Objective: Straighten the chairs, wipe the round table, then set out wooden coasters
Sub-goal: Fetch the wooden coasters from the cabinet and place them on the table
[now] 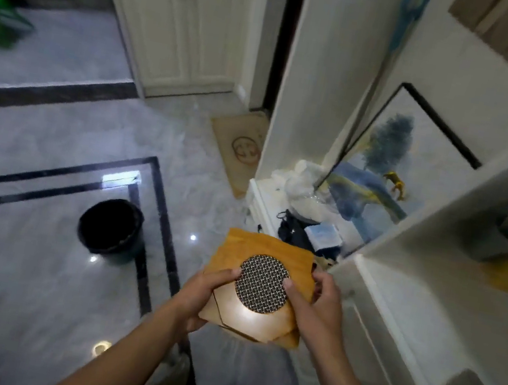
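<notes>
I hold a stack of wooden coasters (268, 256) in front of me, above the floor. A round woven black-and-white mat (263, 284) lies on top of the stack. My left hand (207, 292) grips the stack's left and underside, thumb at the round mat's edge. My right hand (317, 308) grips the stack's right side, thumb touching the round mat. No round table or chair is in view.
A black bucket (110, 228) stands on the glossy marble floor to my left. A white shelving unit (399, 285) at my right holds a framed painting (386, 168), plastic bags and small items. White cupboard doors (178, 19) and a brown doormat (240, 149) lie ahead.
</notes>
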